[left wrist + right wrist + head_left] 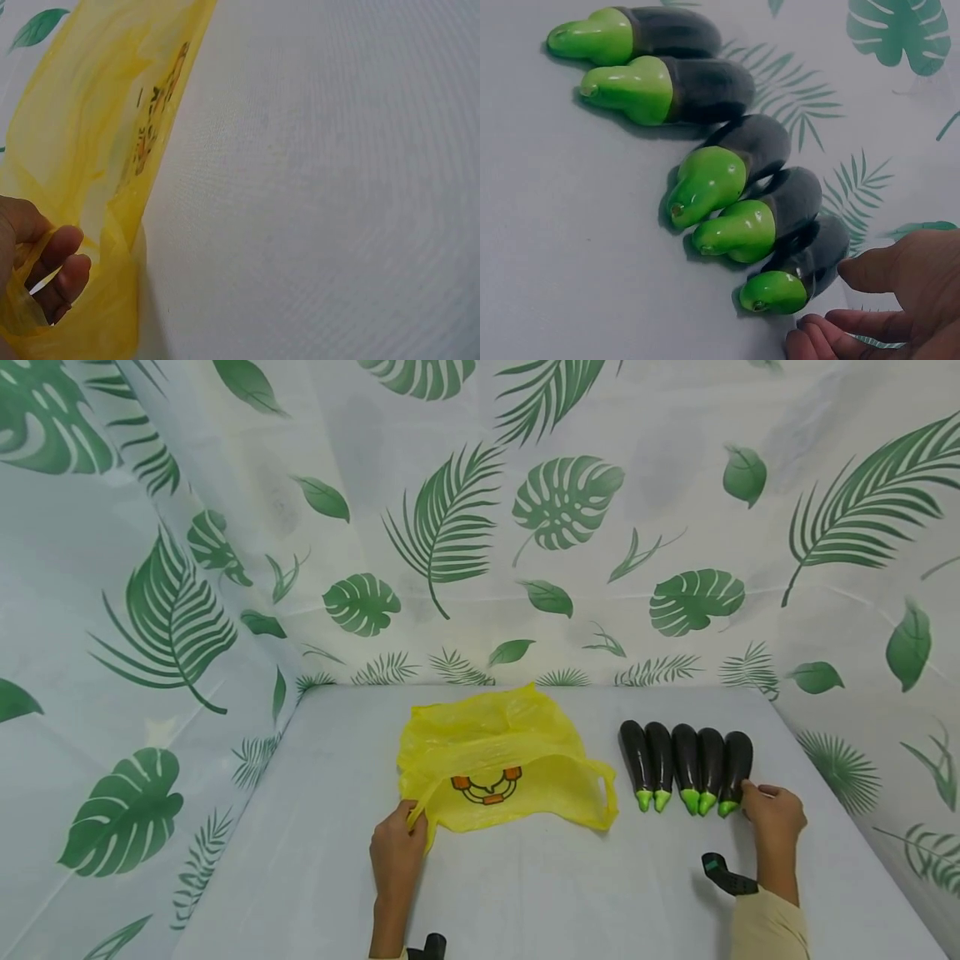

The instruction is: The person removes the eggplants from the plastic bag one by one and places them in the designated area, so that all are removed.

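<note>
A yellow plastic bag (pixel 495 735) with a printed face-like design lies on the white table. My left hand (pixel 397 847) pinches its left handle; in the left wrist view the thin film wraps around the fingers (pixel 71 277). To the right, several black eggplants (pixel 685 756) with green stem ends lie side by side in a row, stems toward me. Beside the rightmost eggplant (pixel 821 255) is my right hand (pixel 776 814), fingers loosely bent, not wrapped around it. Its thumb tip meets the eggplant's side, though actual contact is hard to tell.
The white table (pixel 555 893) reaches back to a leaf-printed sheet (pixel 465 643), which also hangs along both sides. A black wrist device (pixel 727 874) is worn on the right forearm, and another (pixel 431 946) shows at the left forearm.
</note>
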`<state>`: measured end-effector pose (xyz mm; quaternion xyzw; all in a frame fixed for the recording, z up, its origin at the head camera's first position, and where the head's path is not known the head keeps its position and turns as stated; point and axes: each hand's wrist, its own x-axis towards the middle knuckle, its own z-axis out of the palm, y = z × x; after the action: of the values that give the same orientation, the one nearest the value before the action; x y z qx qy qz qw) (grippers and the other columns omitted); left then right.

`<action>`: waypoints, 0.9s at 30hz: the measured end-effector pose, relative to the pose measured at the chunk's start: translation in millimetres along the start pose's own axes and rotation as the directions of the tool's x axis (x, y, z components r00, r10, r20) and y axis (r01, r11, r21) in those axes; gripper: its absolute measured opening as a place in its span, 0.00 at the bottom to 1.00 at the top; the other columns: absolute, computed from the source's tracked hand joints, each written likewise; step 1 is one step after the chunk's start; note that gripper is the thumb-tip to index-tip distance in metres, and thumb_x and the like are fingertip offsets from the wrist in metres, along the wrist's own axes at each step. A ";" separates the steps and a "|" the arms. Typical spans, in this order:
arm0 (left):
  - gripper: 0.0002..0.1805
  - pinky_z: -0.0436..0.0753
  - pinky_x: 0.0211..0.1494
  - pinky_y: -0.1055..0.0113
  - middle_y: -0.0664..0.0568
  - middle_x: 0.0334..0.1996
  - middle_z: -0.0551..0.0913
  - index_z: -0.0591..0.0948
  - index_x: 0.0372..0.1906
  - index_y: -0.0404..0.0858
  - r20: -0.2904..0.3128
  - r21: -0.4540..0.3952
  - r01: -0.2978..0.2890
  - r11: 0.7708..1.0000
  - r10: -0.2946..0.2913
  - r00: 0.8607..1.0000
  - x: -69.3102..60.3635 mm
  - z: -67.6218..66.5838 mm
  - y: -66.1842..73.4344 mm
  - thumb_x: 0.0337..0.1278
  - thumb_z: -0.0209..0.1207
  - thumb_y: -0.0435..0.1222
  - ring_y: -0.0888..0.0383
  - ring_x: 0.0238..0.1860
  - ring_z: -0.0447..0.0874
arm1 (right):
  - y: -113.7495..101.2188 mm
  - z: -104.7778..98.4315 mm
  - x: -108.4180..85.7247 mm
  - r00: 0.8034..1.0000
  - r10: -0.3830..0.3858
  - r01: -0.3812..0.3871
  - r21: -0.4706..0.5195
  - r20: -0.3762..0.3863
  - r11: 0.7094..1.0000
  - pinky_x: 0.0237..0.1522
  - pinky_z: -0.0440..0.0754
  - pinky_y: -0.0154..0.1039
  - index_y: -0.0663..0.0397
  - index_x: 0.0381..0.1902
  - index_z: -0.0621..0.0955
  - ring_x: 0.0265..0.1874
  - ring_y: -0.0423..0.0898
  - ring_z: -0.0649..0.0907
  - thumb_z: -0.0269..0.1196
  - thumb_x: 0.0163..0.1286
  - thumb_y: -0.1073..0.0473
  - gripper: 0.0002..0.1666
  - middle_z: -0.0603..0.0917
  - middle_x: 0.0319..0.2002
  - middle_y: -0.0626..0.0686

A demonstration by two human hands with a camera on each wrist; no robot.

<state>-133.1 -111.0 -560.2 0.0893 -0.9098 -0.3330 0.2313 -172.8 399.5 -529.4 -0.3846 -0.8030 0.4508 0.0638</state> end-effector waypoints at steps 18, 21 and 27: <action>0.06 0.75 0.28 0.67 0.54 0.22 0.83 0.85 0.36 0.38 0.013 0.017 -0.008 1.000 0.007 1.000 -2.1 1.0 -0.2 0.54 0.63 0.33 0.63 0.21 0.71 | 16.2 -4.5 -7.8 0.993 -0.034 0.046 0.113 -0.109 0.992 0.20 0.68 0.26 0.72 0.61 0.71 0.12 0.24 0.69 0.52 0.71 0.49 0.32 0.67 0.13 0.25; 0.06 0.75 0.29 0.67 0.54 0.23 0.83 0.85 0.37 0.38 0.023 0.032 -0.005 0.999 0.004 1.000 -1.9 1.0 0.2 0.56 0.62 0.35 0.63 0.22 0.71 | 16.8 -5.0 -13.7 0.983 -0.067 0.095 0.159 -0.174 0.983 0.20 0.67 0.23 0.68 0.53 0.76 0.12 0.21 0.69 0.53 0.71 0.50 0.26 0.64 0.10 0.21; 0.07 0.75 0.30 0.66 0.54 0.25 0.83 0.85 0.37 0.38 0.030 0.079 0.000 0.997 -0.002 1.000 -3.0 -1.8 1.8 0.57 0.61 0.37 0.61 0.23 0.73 | 7.7 2.6 -30.8 0.931 -0.178 0.242 0.176 -0.318 0.954 0.20 0.66 0.18 0.66 0.43 0.81 0.16 0.16 0.68 0.50 0.72 0.53 0.22 0.65 0.13 0.17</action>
<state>-129.6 -109.8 -558.9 0.0938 -0.9255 -0.2983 0.2139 -148.2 379.2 -529.4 -0.3506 -0.7680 0.4611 0.2730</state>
